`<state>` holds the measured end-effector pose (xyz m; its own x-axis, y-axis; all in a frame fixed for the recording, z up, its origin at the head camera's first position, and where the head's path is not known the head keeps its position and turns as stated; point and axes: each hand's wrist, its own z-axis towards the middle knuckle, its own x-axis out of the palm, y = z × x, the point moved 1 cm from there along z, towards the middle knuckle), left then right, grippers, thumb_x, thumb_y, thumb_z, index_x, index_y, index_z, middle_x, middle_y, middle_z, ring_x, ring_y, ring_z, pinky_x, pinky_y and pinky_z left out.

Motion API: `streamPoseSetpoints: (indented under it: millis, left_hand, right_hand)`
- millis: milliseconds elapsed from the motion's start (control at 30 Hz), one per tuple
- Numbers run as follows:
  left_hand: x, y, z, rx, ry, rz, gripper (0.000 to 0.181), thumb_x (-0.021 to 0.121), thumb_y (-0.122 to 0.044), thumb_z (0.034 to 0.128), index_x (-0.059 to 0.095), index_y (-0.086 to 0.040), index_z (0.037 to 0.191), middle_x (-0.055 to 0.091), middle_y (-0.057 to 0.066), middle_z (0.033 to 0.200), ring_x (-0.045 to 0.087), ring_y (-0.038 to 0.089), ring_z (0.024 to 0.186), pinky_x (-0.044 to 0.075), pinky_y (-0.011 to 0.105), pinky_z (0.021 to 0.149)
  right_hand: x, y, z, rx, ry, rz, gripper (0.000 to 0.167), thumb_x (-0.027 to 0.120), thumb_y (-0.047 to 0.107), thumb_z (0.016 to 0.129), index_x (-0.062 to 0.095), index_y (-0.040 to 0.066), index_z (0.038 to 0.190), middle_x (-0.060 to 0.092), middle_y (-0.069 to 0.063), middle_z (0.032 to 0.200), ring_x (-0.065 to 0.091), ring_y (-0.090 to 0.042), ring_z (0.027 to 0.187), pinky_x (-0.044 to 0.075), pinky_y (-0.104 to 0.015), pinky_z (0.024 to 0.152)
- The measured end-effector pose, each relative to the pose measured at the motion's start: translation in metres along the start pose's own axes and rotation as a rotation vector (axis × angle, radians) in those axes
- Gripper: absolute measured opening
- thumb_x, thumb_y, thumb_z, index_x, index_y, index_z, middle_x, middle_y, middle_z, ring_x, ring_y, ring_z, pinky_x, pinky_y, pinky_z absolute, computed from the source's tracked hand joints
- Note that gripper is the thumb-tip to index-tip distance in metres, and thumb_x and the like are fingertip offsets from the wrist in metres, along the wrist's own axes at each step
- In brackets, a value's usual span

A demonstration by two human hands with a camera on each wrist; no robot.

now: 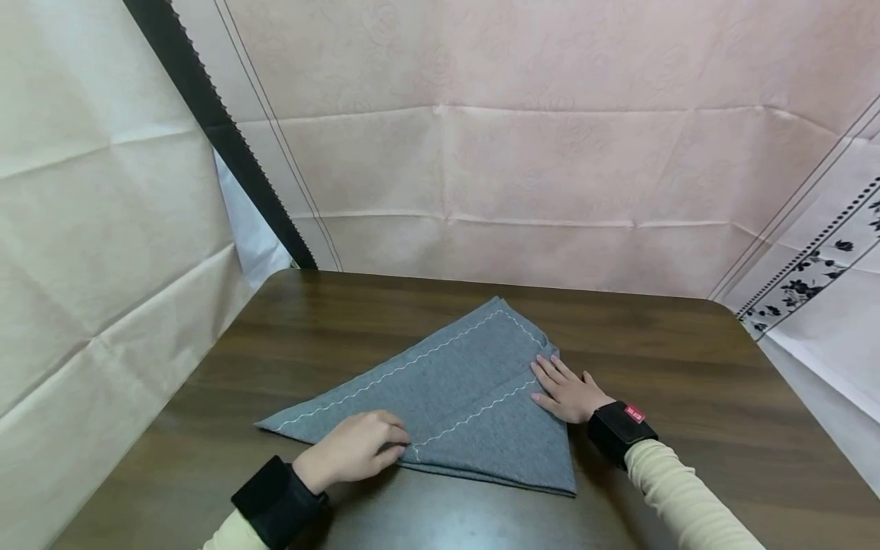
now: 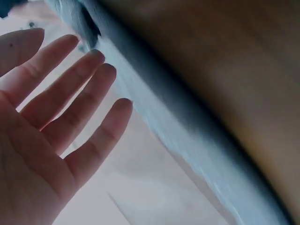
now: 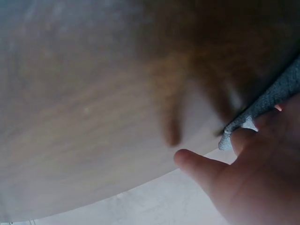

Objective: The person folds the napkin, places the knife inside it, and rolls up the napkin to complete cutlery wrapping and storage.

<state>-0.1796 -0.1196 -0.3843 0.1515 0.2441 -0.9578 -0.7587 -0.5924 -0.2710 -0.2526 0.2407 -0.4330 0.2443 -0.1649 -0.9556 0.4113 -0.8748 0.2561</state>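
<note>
Lying folded on a dark brown wooden worktop (image 1: 687,389): blue-grey cloth (image 1: 454,382) with wavy white stitching. Covered near its right edge by the right hand (image 1: 567,393), laid flat, straight-fingered, released. Met at its near edge by the left hand (image 1: 357,447), relaxed and likewise released. Visible behind: pale creased sheeting (image 1: 536,168).

A brown wood-grain table (image 1: 729,397) (rounded at the far corners) bears a folded, white-stitched grey-blue cloth (image 1: 450,386).

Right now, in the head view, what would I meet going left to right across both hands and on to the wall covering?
Left wristband → left hand → right hand → right wristband → flowered trim.
</note>
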Motion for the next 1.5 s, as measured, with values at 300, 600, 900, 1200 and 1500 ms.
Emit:
streamPoseSetpoints:
  millis: [300,600,900,1200,1500]
  left_hand:
    - [-0.029,0.058,-0.042,-0.422,-0.103,0.082,0.008,0.063,-0.013,0.0825,0.066,-0.008,0.088,0.061,0.001,0.083,0.059,0.018,0.076,0.047,0.035,0.062]
    - [-0.038,0.099,-0.085,-0.659,0.033,0.029,0.017,0.064,-0.019,0.0820,0.057,-0.004,0.084,0.051,0.004,0.075,0.047,0.019,0.065,0.038,0.035,0.057]
    - [-0.044,0.107,-0.100,-0.842,0.106,-0.063,0.051,0.063,-0.052,0.0775,0.051,-0.002,0.079,0.047,0.004,0.069,0.045,0.018,0.060,0.036,0.033,0.053]
    - [-0.032,0.111,-0.099,-0.766,-0.045,-0.089,0.047,0.072,-0.033,0.0747,0.033,-0.013,0.057,0.023,-0.004,0.054,0.026,0.011,0.048,0.023,0.026,0.048]
    - [-0.042,0.096,-0.085,-0.615,-0.245,-0.056,0.028,0.068,-0.005,0.0704,0.040,-0.008,0.072,0.029,-0.003,0.054,0.030,0.011,0.046,0.026,0.027,0.047]
  right_hand:
    - [-0.003,-0.005,-0.001,0.017,0.023,-0.006,0.079,0.033,0.060,0.090,0.022,0.004,0.144,0.014,-0.015,0.150,0.009,-0.035,0.136,0.015,-0.070,0.092]
    - [-0.017,0.009,-0.007,-0.003,0.047,0.028,0.073,0.040,0.051,0.092,0.023,0.001,0.143,0.016,-0.019,0.148,0.009,-0.037,0.135,0.013,-0.071,0.091]
    - [-0.010,0.004,0.000,0.011,0.062,-0.007,0.073,0.042,0.049,0.092,0.021,0.002,0.144,0.014,-0.017,0.149,0.008,-0.036,0.136,0.015,-0.070,0.092]
    - [-0.004,0.002,0.005,0.015,0.066,-0.013,0.073,0.043,0.049,0.091,0.022,0.004,0.144,0.015,-0.016,0.149,0.010,-0.036,0.136,0.016,-0.069,0.092]
    - [-0.002,0.001,0.006,0.025,0.066,-0.022,0.073,0.042,0.051,0.091,0.021,0.004,0.144,0.015,-0.016,0.149,0.009,-0.035,0.136,0.016,-0.068,0.093]
